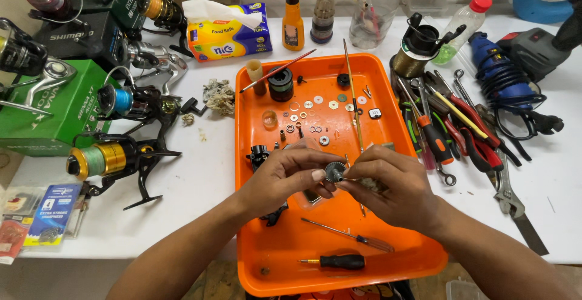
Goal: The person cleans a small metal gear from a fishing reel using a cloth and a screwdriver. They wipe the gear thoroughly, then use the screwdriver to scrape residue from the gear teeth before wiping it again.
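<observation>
**Two hands meet on one small gear above the orange tray**

Both hands are raised just over the near half of the orange tray (254, 263), and the whole matter sits in the narrow space between them. The left hand (282, 178) comes in from the left with thumb and forefinger pressed together on a small dark toothed gear (334, 171); its thumb lies along the gear's near side. The right hand (388, 185) closes in from the other side, fingertips pinched at the gear's right edge, apparently on something thin there, though what exactly I cannot make out.

So the gear lies right of the left hand's grip and left of the right hand's, touching both, its flat face turned roughly toward the camera. Neither hand is clearly nearer; they share it.

Below them in the tray lie a black-handled screwdriver (339, 262) and a thinner clear-handled one (354, 237). Washers and small rings (315, 109) are scattered farther back. Fishing reels (115, 157) stand on the white table to the left, pliers and other hand tools (461, 130) to the right.
</observation>
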